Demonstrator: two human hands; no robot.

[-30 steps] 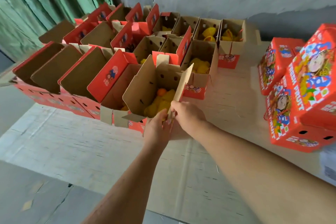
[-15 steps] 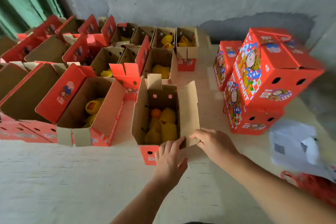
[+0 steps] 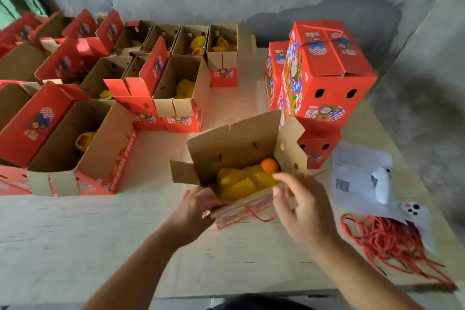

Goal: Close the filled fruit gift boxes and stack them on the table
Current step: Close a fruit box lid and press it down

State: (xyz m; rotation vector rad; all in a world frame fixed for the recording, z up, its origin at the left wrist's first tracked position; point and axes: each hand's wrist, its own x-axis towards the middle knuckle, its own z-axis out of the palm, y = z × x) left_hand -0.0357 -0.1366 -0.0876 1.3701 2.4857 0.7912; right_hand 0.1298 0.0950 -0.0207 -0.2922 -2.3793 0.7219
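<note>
Fruit box (image 3: 234,156) sits open near table's (image 3: 63,246) front edge, netted yellow fruit and one orange inside. Your left hand (image 3: 193,211) grips near flap; right hand (image 3: 304,206) hovers spread over box's right end. Closed red stack (image 3: 324,75) just behind right. Open boxes (image 3: 83,143) crowd left. Red cords (image 3: 387,241) and papers (image 3: 359,173) lie at right.

Matt brown cardboard box (image 3: 234,143), red printed outside; foam-netted fruit (image 3: 236,181).

The left hand (image 3: 193,211) grips an open fruit box (image 3: 234,143) at its near edge, the right hand (image 3: 305,206) spread beside it.
</note>
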